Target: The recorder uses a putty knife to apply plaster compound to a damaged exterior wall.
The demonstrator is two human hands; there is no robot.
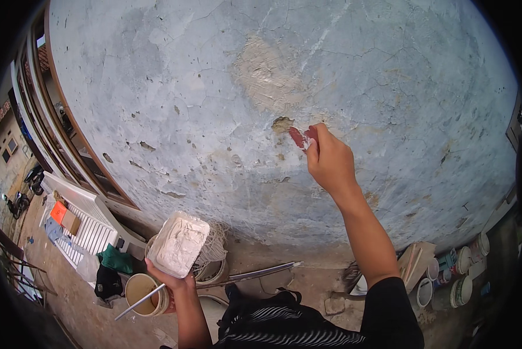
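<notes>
My right hand (334,158) is raised to the weathered pale blue wall (400,75), its fingers closed round a small red putty scraper (296,138) smeared with white. The blade sits at the right edge of a chipped hole (282,124), though I cannot tell whether it touches the wall. Above the hole spreads a rough beige filler patch (270,78). Low on the left, my left hand (177,283) grips a white rectangular tray (201,238) from below. Pale, creamy filler (179,241) lies inside it.
Below the tray stand a bucket (134,288) with a grey rod (139,302) and a tangle of pale cord (215,244). A white slatted bench (92,232) bears cloths and boxes at left. Several paint pails (461,291) stand at right. A long pole (261,272) lies along the wall's foot.
</notes>
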